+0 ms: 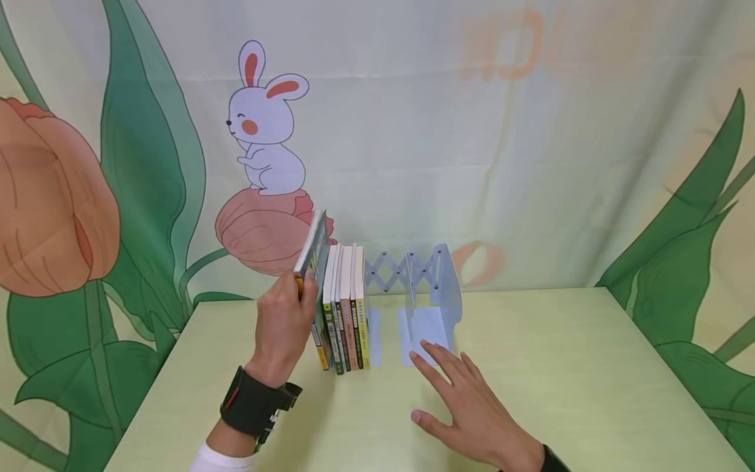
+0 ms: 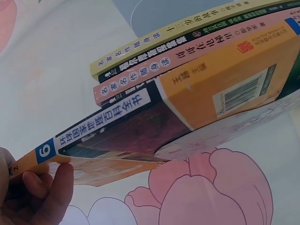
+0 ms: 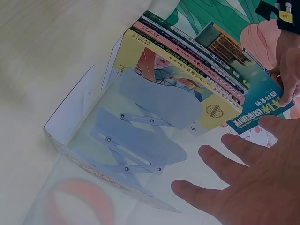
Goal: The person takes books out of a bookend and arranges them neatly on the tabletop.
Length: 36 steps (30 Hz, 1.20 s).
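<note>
At the left end of a row of books, my left hand (image 1: pixel 283 321) grips the top corner of a thick book (image 2: pixel 110 119) with an orange and dark spine. Its cover shows teal in the right wrist view, and it stands a little tilted and higher than its neighbours. The row of books (image 1: pixel 347 282) is upright, with yellow, pink and dark spines, inside a pale blue extendable bookend (image 1: pixel 450 288). My right hand (image 1: pixel 472 410) hovers in front of the bookend's right part with fingers spread, holding nothing.
The bookend's crossed metal links (image 1: pixel 385 271) span the gap right of the books, with upright plates between. All stands on a pale yellow-green table (image 1: pixel 542 347). Behind hangs a cloth backdrop (image 1: pixel 401 131) printed with a rabbit and tulips.
</note>
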Available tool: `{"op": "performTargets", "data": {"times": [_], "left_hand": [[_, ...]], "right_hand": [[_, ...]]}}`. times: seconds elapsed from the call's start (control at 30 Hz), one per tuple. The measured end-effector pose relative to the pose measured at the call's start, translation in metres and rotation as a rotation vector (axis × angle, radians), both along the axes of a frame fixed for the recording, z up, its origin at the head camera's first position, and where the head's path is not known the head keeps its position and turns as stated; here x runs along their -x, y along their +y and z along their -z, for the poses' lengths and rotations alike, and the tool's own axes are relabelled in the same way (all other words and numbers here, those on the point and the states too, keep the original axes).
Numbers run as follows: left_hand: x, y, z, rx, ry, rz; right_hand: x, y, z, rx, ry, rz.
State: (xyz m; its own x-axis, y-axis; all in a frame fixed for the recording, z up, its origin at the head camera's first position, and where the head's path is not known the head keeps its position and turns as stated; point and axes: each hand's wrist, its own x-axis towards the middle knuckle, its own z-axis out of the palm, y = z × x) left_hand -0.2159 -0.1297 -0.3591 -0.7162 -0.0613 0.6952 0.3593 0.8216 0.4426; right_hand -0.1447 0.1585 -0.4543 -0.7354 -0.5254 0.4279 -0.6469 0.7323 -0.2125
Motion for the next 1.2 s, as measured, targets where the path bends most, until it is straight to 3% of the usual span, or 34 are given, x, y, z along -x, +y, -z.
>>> {"op": "performTargets", "data": {"times": [0.87,1.2], "left_hand": [[-0.002,0.000,-0.020,-0.029,0.066,-0.021],[-0.008,0.001,-0.028,-0.047,0.102,-0.017]], "right_hand": [[-0.001,0.001,-0.004,0.006,0.019,0.012],[-0.001,0.002,-0.004,0.009,0.018,0.015]]}}
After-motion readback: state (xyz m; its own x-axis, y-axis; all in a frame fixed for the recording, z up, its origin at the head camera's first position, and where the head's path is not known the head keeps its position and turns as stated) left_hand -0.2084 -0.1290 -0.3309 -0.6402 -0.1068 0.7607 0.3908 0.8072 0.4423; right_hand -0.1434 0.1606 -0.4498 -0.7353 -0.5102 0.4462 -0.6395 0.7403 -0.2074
